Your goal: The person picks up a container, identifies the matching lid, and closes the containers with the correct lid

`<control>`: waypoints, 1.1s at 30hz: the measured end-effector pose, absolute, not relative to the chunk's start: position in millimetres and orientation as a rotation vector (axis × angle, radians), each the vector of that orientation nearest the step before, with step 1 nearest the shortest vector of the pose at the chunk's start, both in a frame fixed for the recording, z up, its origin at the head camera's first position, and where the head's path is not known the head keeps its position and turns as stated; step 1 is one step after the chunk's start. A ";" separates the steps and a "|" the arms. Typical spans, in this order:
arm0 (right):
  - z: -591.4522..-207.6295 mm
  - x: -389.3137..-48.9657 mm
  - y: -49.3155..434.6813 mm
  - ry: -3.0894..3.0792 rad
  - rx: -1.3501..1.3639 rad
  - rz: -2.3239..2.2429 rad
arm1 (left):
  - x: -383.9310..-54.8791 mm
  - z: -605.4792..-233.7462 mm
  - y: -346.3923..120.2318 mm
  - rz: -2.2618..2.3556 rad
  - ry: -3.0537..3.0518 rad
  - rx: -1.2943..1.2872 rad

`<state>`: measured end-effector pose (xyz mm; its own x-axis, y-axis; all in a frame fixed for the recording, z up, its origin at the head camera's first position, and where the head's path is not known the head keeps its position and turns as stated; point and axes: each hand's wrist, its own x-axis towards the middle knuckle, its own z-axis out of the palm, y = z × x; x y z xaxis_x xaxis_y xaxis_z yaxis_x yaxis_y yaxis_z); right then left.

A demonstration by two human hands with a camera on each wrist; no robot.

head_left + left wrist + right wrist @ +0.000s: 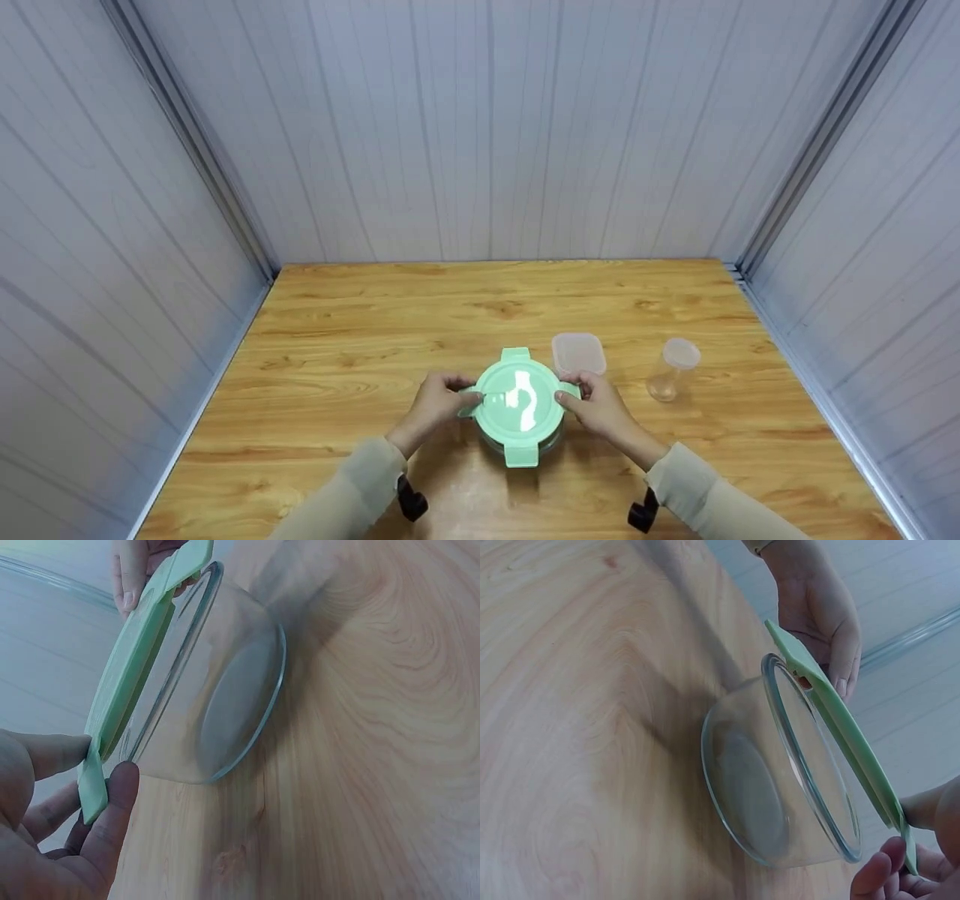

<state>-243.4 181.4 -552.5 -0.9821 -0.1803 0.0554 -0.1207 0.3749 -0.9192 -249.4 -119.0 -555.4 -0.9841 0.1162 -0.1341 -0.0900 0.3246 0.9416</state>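
A round mint-green lid [517,412] with several flat locking tabs is held level over a clear glass bowl [742,772] on the table. My left hand [437,405] pinches the tab on the lid's left side, thumb on top and fingers beneath. On the opposite side my right hand [600,409] pinches another tab the same way. Both wrist views show a gap between the lid's underside and the bowl's rim [176,660], narrower near one edge. The glass bowl appears to hold nothing. From the head view, the lid covers most of it.
Just beyond my right hand lies a translucent square lid or box [579,352]. Farther right stands a small clear cup [663,384] with a whitish round cap [681,352]. Pale panel walls [465,135] enclose the wooden table [360,315] at the back and sides.
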 end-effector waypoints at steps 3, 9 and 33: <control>-556.1 -242.6 181.8 2.584 -0.296 -1.694 | -247.3 -557.2 -118.3 1.707 2.423 0.029; -561.4 -240.7 182.7 2.591 -0.259 -1.663 | -244.4 -561.2 -115.8 1.668 2.455 0.047; -569.3 -235.0 186.9 2.552 -0.271 -1.679 | -244.2 -560.3 -114.8 1.603 2.454 0.160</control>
<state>-235.0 186.9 -569.3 -0.9816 -0.1877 0.0346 -0.1060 0.3855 -0.9166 -244.2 -114.8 -560.3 -0.9730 0.2019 -0.1121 -0.0215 0.4043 0.9144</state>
